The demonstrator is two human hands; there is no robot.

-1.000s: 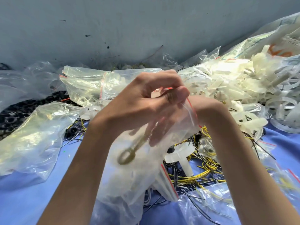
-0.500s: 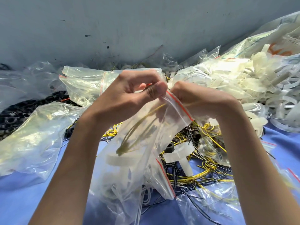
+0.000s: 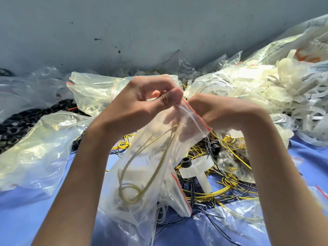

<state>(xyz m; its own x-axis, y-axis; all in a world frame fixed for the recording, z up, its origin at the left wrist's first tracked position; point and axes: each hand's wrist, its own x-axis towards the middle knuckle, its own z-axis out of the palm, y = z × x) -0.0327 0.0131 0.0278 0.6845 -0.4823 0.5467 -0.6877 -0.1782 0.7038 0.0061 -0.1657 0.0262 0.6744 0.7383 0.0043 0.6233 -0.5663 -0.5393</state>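
Note:
A clear zip bag [image 3: 150, 167] with a red seal strip hangs between my two hands at the centre of the view. Inside it lie a looped yellow-green wire [image 3: 142, 176] and a white plastic part. My left hand [image 3: 142, 102] pinches the bag's top edge between thumb and fingers. My right hand [image 3: 221, 112] grips the seal strip just to the right, its fingers hidden behind the plastic.
A blue cloth [image 3: 35, 219] covers the table. Loose yellow and black wires [image 3: 221, 189] and a white T-shaped plastic part [image 3: 200, 171] lie under the bag. Filled clear bags [image 3: 35, 153] sit at left, black rings [image 3: 16, 125] behind them, white plastic pieces [image 3: 266, 93] at right, a grey wall behind.
My hands have drawn apart along the bag's top edge. The right hand came out from behind the left. The wire has slid deeper into the bag.

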